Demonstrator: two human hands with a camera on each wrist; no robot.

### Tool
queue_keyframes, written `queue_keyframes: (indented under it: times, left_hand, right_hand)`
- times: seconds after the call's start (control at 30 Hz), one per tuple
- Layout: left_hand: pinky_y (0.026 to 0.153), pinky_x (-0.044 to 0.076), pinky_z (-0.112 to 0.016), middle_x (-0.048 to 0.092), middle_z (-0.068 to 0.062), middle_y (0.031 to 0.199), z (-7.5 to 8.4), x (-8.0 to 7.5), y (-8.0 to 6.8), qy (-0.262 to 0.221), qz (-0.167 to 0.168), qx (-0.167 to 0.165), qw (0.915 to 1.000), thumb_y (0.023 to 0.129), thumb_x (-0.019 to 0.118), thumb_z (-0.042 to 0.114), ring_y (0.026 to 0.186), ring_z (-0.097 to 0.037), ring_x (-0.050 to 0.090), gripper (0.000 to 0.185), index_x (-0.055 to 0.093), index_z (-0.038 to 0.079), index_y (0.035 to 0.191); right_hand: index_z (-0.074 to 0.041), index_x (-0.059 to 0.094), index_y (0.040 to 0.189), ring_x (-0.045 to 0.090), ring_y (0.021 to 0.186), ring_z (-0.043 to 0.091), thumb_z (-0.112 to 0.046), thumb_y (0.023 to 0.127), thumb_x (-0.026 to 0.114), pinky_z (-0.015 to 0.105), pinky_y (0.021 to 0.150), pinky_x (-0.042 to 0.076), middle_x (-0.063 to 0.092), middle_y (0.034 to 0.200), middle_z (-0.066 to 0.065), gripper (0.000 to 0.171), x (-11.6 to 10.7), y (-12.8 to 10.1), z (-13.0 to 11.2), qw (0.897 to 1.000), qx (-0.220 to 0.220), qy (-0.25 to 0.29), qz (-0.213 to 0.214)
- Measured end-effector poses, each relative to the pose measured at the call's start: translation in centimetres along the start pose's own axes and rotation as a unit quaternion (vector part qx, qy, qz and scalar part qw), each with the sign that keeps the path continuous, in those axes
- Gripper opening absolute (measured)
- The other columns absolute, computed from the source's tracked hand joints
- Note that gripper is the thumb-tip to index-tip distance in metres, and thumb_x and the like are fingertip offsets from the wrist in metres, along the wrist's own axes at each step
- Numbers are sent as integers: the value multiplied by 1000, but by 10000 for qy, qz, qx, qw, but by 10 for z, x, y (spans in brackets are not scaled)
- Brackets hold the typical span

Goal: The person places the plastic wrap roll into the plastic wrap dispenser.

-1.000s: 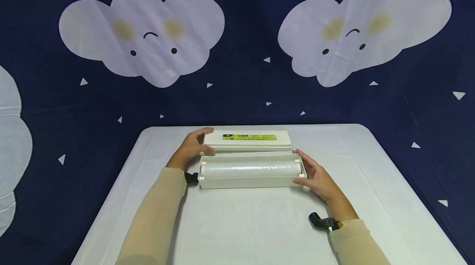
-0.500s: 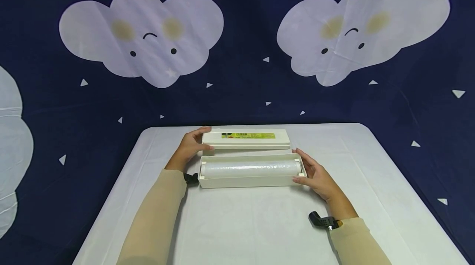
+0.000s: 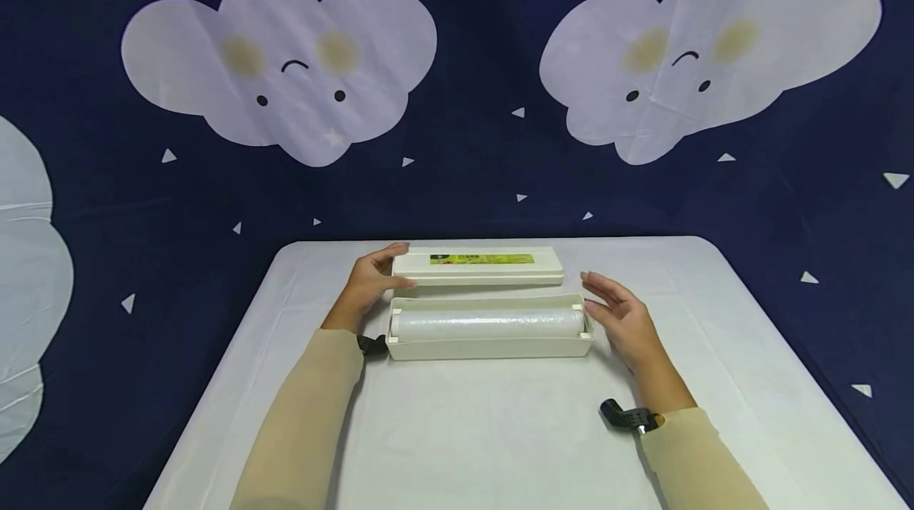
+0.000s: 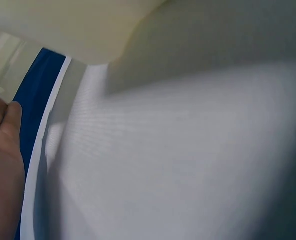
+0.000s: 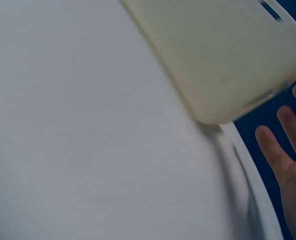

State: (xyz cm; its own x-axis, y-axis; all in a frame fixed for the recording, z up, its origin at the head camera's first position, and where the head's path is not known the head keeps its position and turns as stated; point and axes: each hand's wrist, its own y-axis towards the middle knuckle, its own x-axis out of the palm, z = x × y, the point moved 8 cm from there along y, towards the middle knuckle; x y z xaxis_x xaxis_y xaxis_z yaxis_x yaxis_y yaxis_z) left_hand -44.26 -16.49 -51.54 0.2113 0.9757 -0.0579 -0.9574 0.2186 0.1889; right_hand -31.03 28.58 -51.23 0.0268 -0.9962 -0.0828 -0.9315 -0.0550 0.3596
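At the far side of a white, cloth-covered table (image 3: pixel 493 431), a long, off-white plastic lid (image 3: pixel 400 271) with a thin yellow-green label (image 3: pixel 481 259) is just behind a long, off-white, open-topped plastic box (image 3: pixel 489 349). A small gap shows between them. Inside the box lies a shiny, whitish roll of thin plastic wrap (image 3: pixel 493 324), going nearly from one end to the other.

The left hand (image 3: pixel 371 280) grips the left end of the lid, with its thumb on the near side and its fingers at the far side. The right hand (image 3: pixel 628 324) is by the right end of the box. Its fingers are loose and spread a little, and they hold nothing. I cannot tell if its thumb touches the box.

Both arms wear tan sleeves (image 3: pixel 300 423), and a little black camera (image 3: pixel 624 417) sits on the right wrist. Behind the table hangs a dark blue cloth (image 3: pixel 457 201) with big white clouds (image 3: pixel 286 125) and small white triangles (image 3: pixel 168 156).
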Motion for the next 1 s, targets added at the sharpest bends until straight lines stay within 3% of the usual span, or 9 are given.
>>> queue_keyframes:
  times: [0.13,0.37,0.57,0.7,0.87,1.0]
  left_hand:
    - [117,38,-27,57,-11,151,0,-2,-3,-181,69,6,9998,70,90,-17,146,-23,45,73,65,-5,138]
    - [113,42,-27,57,-11,151,1,-5,-5,-313,159,-17,9994,70,90,-18,145,-23,46,72,66,-5,137]
    - [112,45,-30,60,-13,147,3,-7,-4,-612,207,134,9978,69,88,-23,145,-24,47,72,66,-7,135]
    - [113,43,-30,62,-12,145,8,-6,-2,-651,237,210,9974,68,87,-25,144,-22,47,71,68,-6,134]
    - [114,43,-32,62,-13,145,15,-4,-1,-750,216,258,9966,67,85,-28,143,-24,48,72,66,-9,134]
    - [114,43,-31,63,-14,143,17,-6,0,-880,252,274,9954,66,84,-30,142,-24,50,70,66,-11,132]
  right_hand:
    - [7,53,148,47,140,38,6,96,75,39,112,47,53,150,25,56,-10,26,-7,9989,8,-464,71]
    - [-5,44,158,32,151,37,-2,90,84,57,121,32,42,161,15,79,-6,74,-7,9880,517,-1170,-864]
    - [-14,24,169,20,155,44,-22,89,89,59,124,23,21,172,10,103,5,91,3,9645,1044,-1696,-1732]
    - [-10,19,169,24,153,47,-18,90,88,59,123,24,20,172,13,105,9,96,8,9657,1183,-1492,-1764]
    - [-9,25,168,31,151,41,-13,86,91,54,122,29,31,168,13,105,12,103,12,9735,1240,-1202,-1502]
    - [-10,26,168,35,150,41,-13,82,94,55,121,32,30,169,12,110,13,105,14,9739,1440,-1152,-1320]
